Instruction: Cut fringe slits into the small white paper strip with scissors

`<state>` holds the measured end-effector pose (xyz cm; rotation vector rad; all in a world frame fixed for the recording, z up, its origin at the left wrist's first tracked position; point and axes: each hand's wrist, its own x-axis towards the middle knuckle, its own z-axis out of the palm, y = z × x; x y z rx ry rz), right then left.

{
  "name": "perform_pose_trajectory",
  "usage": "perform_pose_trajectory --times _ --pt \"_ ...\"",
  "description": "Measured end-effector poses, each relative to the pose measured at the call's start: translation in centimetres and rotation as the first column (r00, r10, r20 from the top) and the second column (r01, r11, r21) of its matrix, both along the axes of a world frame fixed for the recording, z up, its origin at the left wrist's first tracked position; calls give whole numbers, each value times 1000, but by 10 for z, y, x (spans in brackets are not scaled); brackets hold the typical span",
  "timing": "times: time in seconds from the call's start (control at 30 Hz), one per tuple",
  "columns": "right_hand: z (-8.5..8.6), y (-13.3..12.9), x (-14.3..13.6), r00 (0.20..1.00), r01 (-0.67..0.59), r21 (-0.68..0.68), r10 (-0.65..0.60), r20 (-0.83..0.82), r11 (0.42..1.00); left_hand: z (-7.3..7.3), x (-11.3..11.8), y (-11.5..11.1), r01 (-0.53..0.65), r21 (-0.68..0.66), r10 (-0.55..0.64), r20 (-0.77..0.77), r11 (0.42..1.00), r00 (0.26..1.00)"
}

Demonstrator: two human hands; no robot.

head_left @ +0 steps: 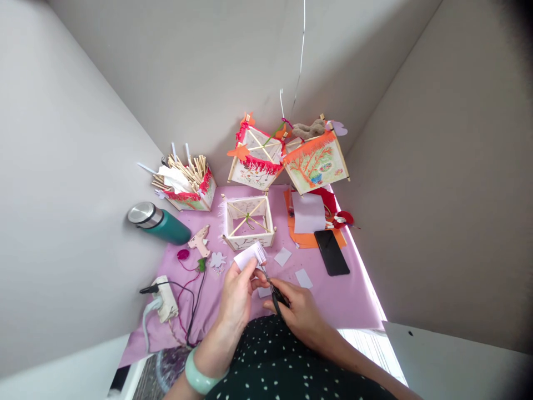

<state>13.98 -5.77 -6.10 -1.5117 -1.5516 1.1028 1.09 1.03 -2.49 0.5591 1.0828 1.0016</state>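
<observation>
Between thumb and fingers, my left hand (239, 291) pinches a strip of pale lilac paper (246, 255) with narrow slits along its right end. My right hand (297, 308) is closed around the handles of black-handled scissors (278, 300). The scissor blades point up and left, at the slit end of the paper. Just beyond the hands stands a box-shaped stick frame (249, 240) with drawn-on panels, crossed sticks on top and lilac fringe on its left side. Small lilac paper pieces (283, 256) lie right of the paper; another is partly hidden beneath my hands.
Left are a teal bottle (170, 226), glue gun (200, 240), power strip (166, 300) with cords and a stick-filled box (187, 201). Decorated lanterns (316, 161) hang at the back. A phone (332, 253) and coloured paper (308, 214) lie right. Walls enclose the table (345, 300).
</observation>
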Motion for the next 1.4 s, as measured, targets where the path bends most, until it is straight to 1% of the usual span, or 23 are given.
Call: perform_pose_trajectory --times 0.23,0.47,0.73,1.1,1.27,1.4 --pt "-3 0 0 1000 12 18 -13 8 1000 0 1 -1 -9 17 9 -7 1000 1000" --pt "-1 1 -1 1000 19 31 -19 -3 999 -2 0 -2 33 -1 -33 -6 999 999" --pt "-6 -1 -1 1000 31 38 -31 1 999 0 1 -3 22 -6 -22 6 1000 1000" --pt "-7 1 -1 999 37 65 -37 -1 997 -1 2 -2 17 1 -17 3 1000 1000" --pt "-6 1 -1 999 30 47 -30 14 998 1 1 0 16 25 -16 -1 1000 1000" --pt "-4 1 -1 1000 -4 -6 4 -13 1000 5 0 6 -16 46 16 3 999 1000"
